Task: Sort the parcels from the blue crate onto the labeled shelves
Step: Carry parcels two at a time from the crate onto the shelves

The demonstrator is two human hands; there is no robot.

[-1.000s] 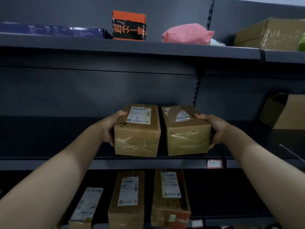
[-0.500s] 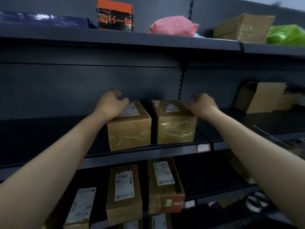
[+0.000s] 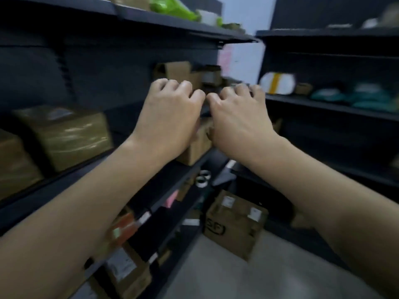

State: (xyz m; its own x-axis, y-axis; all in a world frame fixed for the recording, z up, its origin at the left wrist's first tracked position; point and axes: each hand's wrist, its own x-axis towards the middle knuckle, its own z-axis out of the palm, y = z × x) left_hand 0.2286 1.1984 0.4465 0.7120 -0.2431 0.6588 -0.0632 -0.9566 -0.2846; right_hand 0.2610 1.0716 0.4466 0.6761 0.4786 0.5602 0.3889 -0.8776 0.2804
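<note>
Two tape-wrapped brown parcels stand side by side on the middle shelf (image 3: 64, 187) at the left: one taped parcel (image 3: 67, 134) and a second parcel (image 3: 15, 162) cut off by the frame edge. My left hand (image 3: 170, 117) and my right hand (image 3: 237, 117) hang in the air close together, well right of those parcels. Their fingers are loosely curled and hold nothing. The picture is blurred by motion. The blue crate is out of view.
A small cardboard box (image 3: 195, 147) sits on the shelf behind my hands. An SF carton (image 3: 233, 227) stands on the floor in the corner. A second dark shelf unit (image 3: 323, 104) at right holds a white parcel (image 3: 277, 83) and teal bags (image 3: 356, 96). Lower shelves hold more parcels.
Both hands have let go of the two parcels, which stay on the shelf. My view has swung right, and my hands have come together in the air.
</note>
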